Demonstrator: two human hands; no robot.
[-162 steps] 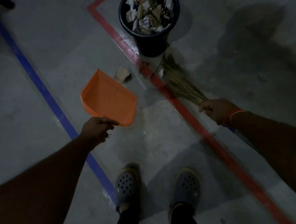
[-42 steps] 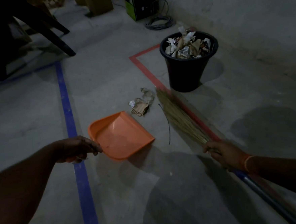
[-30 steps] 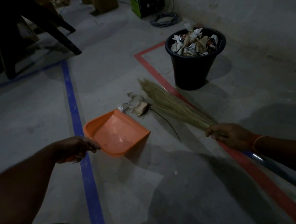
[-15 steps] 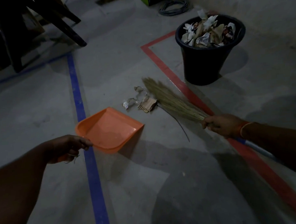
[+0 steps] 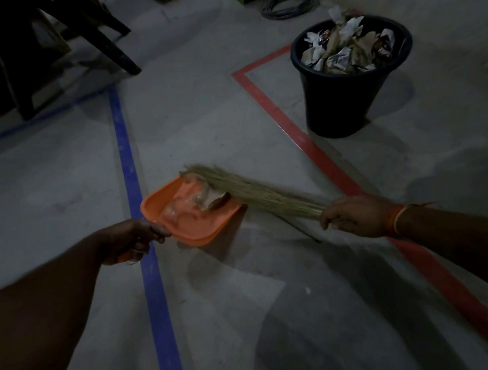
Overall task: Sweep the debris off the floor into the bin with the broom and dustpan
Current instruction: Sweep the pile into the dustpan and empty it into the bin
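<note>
- Debris is seen inside the orange dustpan: a brown scrap and some clear, crumpled bits.
- The dustpan is held low over the grey floor, just beside the blue tape line.
- The dustpan's handle is gripped by the left hand, with the fingers curled round it. Most of the handle is hidden by the hand.
- The grass broom is gripped by the right hand, with the fingers wrapped round the bundle where the straws are gathered.
- The broom's straw tips are laid across the far side of the dustpan, touching the debris.
- One thin dark straw is seen hanging loose under the broom, toward the floor.
- An orange band is worn on the right wrist.
- The black bin is placed well apart from the dustpan, up and to the right. It is filled to the rim with crumpled paper.
- The bin is stood inside the corner made by the red tape line.
- A coil of cable is seen on the floor behind the bin.
- Dark furniture legs are seen at the top left. It cannot be told what kind of furniture it is.
- A small white speck is left on the floor, near the bottom.
</note>
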